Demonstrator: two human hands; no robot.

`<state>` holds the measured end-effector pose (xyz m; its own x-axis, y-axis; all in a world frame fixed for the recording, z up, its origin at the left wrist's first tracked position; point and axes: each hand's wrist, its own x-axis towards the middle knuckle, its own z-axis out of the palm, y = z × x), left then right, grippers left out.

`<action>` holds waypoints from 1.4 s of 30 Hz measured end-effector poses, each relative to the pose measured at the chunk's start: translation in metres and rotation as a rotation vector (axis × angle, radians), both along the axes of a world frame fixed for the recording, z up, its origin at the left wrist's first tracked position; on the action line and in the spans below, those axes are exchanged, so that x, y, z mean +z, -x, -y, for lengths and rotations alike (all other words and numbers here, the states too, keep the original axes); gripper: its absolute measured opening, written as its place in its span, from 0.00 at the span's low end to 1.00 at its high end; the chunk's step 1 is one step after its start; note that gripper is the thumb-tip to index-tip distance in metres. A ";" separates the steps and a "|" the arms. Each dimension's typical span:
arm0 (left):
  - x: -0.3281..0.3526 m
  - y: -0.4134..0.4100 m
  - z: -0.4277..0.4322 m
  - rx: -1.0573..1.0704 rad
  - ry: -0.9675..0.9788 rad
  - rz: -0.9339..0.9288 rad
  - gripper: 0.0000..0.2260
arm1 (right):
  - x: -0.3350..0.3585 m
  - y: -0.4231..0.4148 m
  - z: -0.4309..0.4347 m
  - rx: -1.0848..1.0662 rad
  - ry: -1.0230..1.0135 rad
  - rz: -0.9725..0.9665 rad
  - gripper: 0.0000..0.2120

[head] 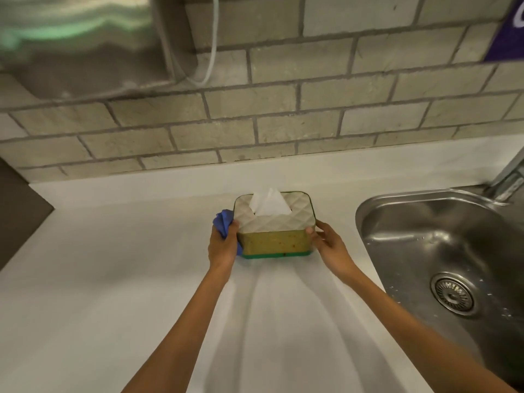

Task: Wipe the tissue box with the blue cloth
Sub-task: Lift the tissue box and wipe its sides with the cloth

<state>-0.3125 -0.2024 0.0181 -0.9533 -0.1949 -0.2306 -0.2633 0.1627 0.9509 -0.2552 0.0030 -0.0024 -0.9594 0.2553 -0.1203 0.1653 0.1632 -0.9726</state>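
Note:
A tissue box (273,241) with a quilted pale lid, an olive front wall with small stains and a green base stands on the white counter (113,279). A white tissue (269,204) sticks up from its slot. My left hand (222,245) presses a bunched blue cloth (224,219) against the box's left end. My right hand (326,242) holds the box's right end, fingers on the corner.
A steel sink (442,245) with a round drain lies just right of the box, with a tap (510,177) at its back. A brick-tiled wall (283,114) rises behind the counter. A dark surface (17,211) borders the counter at far left.

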 end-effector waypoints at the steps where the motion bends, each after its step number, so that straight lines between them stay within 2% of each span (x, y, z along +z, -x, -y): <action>1: 0.001 -0.010 0.002 0.002 0.016 0.000 0.16 | 0.002 -0.011 0.001 -0.002 -0.016 -0.001 0.23; 6: 0.005 -0.051 0.014 -0.012 0.135 -0.006 0.16 | 0.012 -0.058 0.005 0.005 -0.105 0.007 0.25; 11: 0.012 -0.072 0.028 -0.062 0.248 -0.007 0.15 | 0.017 -0.085 0.005 0.009 -0.133 0.034 0.32; 15: 0.018 -0.077 0.033 -0.158 0.323 -0.003 0.14 | 0.020 -0.088 0.003 0.027 -0.119 0.067 0.36; 20: 0.027 -0.071 0.031 -0.196 0.362 0.002 0.18 | 0.028 -0.077 0.000 0.117 -0.112 0.124 0.40; 27: 0.030 -0.065 0.026 -0.162 0.336 -0.004 0.17 | 0.025 -0.055 0.002 0.248 0.110 0.078 0.39; 31: 0.025 -0.071 0.023 -0.095 0.313 -0.027 0.17 | 0.017 -0.044 0.005 0.214 0.216 0.086 0.40; 34: 0.018 -0.079 0.021 -0.032 0.280 -0.125 0.14 | 0.015 -0.039 0.005 0.196 0.222 0.095 0.48; 38: 0.016 -0.096 0.015 0.085 0.215 -0.368 0.14 | 0.017 -0.034 0.005 0.220 0.176 0.069 0.60; 40: 0.015 -0.103 0.012 0.073 0.279 -0.497 0.17 | 0.018 -0.031 0.003 0.237 0.173 0.078 0.58; 42: 0.012 -0.108 0.007 -0.003 0.450 -0.589 0.23 | 0.018 -0.030 0.001 0.246 0.175 0.104 0.50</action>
<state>-0.2042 -0.2090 0.0298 -0.8950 -0.1472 0.4211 0.2711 0.5704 0.7754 -0.2252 0.0017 0.0160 -0.9699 -0.0162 -0.2430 0.2421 0.0423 -0.9693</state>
